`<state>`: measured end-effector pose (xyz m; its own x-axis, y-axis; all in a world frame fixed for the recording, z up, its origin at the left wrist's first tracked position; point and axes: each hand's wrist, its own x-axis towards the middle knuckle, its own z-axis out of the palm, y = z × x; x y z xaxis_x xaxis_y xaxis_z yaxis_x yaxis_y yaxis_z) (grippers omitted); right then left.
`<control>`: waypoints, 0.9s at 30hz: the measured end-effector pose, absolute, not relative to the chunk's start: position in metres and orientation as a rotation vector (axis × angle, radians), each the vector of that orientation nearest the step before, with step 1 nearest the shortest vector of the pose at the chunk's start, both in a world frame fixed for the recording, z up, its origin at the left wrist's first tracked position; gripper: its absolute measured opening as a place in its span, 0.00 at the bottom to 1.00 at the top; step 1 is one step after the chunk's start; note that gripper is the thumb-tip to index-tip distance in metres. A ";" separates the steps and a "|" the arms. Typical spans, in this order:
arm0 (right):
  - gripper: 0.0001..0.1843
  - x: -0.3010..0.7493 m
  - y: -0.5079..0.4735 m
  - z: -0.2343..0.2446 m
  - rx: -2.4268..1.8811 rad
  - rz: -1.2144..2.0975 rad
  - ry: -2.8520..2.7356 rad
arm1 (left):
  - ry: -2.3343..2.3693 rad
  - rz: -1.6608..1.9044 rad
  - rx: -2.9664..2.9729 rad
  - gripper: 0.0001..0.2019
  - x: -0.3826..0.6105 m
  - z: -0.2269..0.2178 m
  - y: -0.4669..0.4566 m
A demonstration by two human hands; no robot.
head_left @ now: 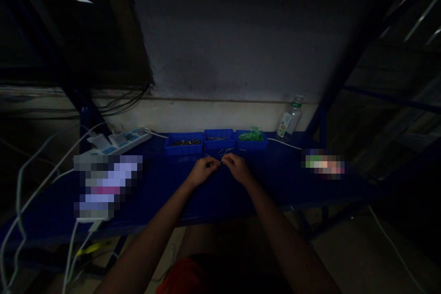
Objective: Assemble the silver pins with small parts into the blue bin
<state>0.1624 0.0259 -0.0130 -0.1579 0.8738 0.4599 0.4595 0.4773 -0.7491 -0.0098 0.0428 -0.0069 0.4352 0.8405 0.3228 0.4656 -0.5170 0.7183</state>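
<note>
Over the middle of the blue table, my left hand and my right hand meet fingertip to fingertip, both in a pinch. Between them shows a small thin shiny piece, too dim to name; both hands seem to grip it. Just beyond the fingers lie several thin pale metal pieces. Behind these, three blue bins stand in a row: the left bin has small brassy parts, the middle bin thin metal pieces, and the right bin green plastic pieces.
A white power strip with plugs and cables lies at the back left, near a blurred-out object. At the back right stands a clear bottle. Another blurred-out item rests on the right. A wall rises behind the blue table.
</note>
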 end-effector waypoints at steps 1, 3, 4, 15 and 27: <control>0.09 0.163 0.026 -0.013 -1.141 0.544 -1.806 | 1.110 0.953 2.151 0.13 -0.010 -0.006 0.043; 0.08 0.163 0.026 -0.015 -1.163 0.526 -1.867 | 1.114 1.017 2.148 0.14 -0.009 -0.002 0.040; 0.07 0.163 0.026 -0.016 -1.175 0.517 -1.908 | 1.102 1.030 2.156 0.14 -0.008 0.000 0.039; 0.07 0.165 0.028 -0.020 -1.184 0.467 -1.952 | 1.124 1.072 2.280 0.12 -0.009 0.007 0.034; 0.13 0.202 0.056 -0.035 -1.961 0.018 -1.477 | 1.790 1.006 2.280 0.17 0.007 0.046 0.110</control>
